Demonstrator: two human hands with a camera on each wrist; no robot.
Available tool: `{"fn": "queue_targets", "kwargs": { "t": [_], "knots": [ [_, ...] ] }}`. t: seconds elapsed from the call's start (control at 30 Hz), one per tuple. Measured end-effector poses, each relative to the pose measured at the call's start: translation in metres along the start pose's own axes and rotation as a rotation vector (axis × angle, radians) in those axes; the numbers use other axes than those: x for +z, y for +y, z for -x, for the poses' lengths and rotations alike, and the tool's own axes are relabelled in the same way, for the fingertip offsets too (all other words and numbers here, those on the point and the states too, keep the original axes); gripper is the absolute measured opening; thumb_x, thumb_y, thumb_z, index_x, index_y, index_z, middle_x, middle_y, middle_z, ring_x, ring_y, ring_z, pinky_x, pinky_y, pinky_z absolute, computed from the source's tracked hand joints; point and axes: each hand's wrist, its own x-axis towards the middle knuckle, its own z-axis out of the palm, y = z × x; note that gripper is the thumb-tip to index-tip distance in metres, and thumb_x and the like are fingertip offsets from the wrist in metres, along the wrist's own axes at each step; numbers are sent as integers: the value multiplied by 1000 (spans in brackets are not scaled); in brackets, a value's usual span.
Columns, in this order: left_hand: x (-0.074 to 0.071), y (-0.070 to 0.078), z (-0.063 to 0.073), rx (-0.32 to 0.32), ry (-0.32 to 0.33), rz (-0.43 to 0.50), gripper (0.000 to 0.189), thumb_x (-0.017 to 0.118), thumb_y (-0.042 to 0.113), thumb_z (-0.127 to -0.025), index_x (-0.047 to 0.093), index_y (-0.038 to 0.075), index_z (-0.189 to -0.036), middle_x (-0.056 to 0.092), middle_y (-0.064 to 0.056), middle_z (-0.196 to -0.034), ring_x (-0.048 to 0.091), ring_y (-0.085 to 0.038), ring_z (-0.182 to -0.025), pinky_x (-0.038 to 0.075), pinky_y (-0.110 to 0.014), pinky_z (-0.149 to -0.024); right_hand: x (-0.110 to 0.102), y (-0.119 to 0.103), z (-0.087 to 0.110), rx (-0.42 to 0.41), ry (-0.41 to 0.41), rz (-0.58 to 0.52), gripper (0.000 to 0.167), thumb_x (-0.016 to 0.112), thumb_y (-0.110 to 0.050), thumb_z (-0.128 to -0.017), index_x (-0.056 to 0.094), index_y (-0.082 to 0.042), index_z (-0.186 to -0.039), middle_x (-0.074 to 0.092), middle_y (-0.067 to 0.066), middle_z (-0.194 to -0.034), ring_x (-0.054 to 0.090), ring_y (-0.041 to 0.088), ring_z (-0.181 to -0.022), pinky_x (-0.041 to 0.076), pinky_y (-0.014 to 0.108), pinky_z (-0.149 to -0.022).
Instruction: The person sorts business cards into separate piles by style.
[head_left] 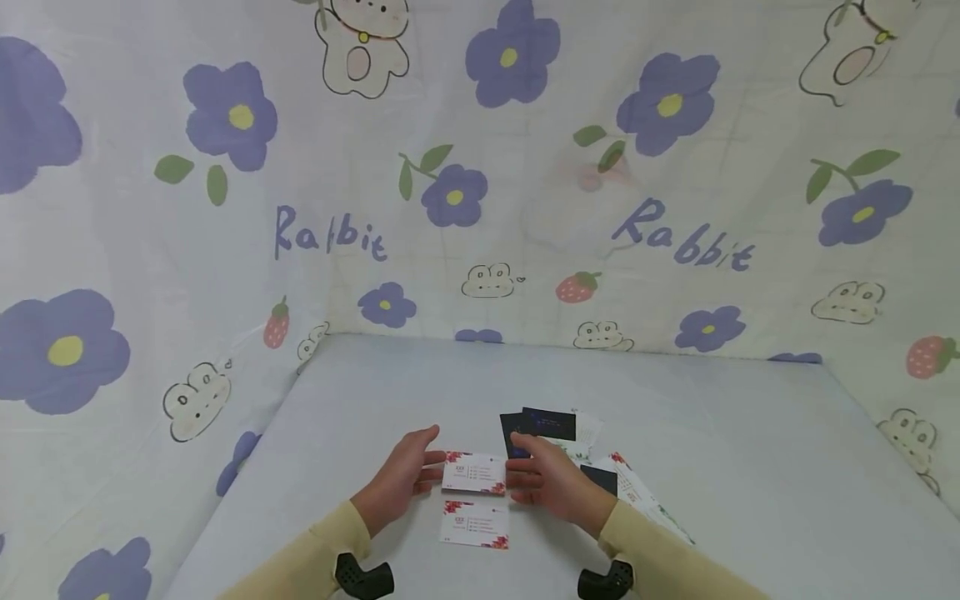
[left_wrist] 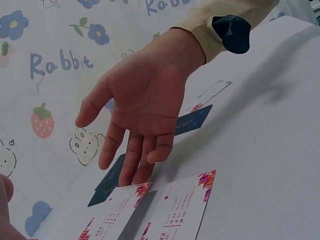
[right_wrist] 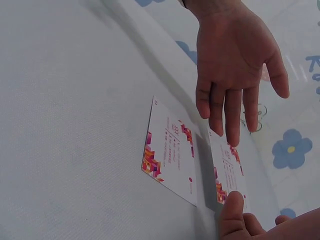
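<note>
Two white business cards with red-orange corner patterns lie one in front of the other: a nearer card (head_left: 474,525) and a farther card (head_left: 474,473), which shows a thicker front edge. My left hand (head_left: 405,473) is at the farther card's left side, fingers extended toward its edge. On the opposite side is my right hand (head_left: 558,482), its fingers also mostly straight and pointing inward, thumb raised. Both palms face each other across that card. Whether the fingertips touch its edges I cannot tell. In the left wrist view, the right palm (left_wrist: 150,95) shows no card in it.
Behind and beside my right hand, several cards lie spread and overlapping: a black card (head_left: 551,422), a small dark card (head_left: 598,478) and a white card with red flowers (head_left: 637,483). The pale table (head_left: 337,383) ends at a printed curtain (head_left: 540,183) behind and at the sides.
</note>
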Motion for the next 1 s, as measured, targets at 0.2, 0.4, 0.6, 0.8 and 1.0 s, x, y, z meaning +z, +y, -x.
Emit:
{"fn": "queue_targets", "kwargs": {
  "t": [0.2, 0.4, 0.6, 0.8, 1.0],
  "knots": [
    [-1, -2, 0, -11, -8, 0, 71, 42, 52, -105, 29, 5, -157, 59, -22, -142, 65, -27, -108, 50, -31, -84, 0, -1, 2, 17, 7, 12, 74, 53, -44, -103, 26, -2, -157, 53, 31, -142, 65, 29, -106, 58, 30, -73],
    [-1, -1, 0, -26, 2, -7, 70, 42, 51, -105, 31, 5, -157, 60, -21, -141, 66, -27, -106, 49, -33, -86, -1, 0, 3, 37, 9, 33, 74, 53, -44, -103, 26, -2, -157, 54, 29, -143, 65, 28, -104, 57, 30, -71],
    [-3, -3, 3, -37, -19, -13, 71, 43, 51, -105, 29, 5, -157, 61, -21, -140, 67, -27, -107, 48, -34, -84, -3, 2, 4, 51, -6, 44, 69, 51, -42, -104, 29, -4, -157, 55, 28, -143, 66, 28, -105, 57, 30, -72],
    [-7, -6, 11, -61, -65, -19, 74, 42, 52, -105, 26, 4, -158, 59, -22, -143, 67, -27, -111, 49, -34, -85, -4, 2, 13, 57, -18, 82, 70, 52, -43, -104, 30, -1, -155, 57, 28, -141, 66, 28, -105, 58, 31, -73],
    [-10, -7, 24, -85, -98, -34, 73, 42, 50, -105, 25, 3, -159, 57, -24, -145, 66, -27, -112, 51, -33, -84, -6, 7, 25, 66, -62, 93, 70, 53, -44, -102, 35, 1, -153, 60, 26, -138, 68, 26, -104, 59, 33, -78]
  ]
}}
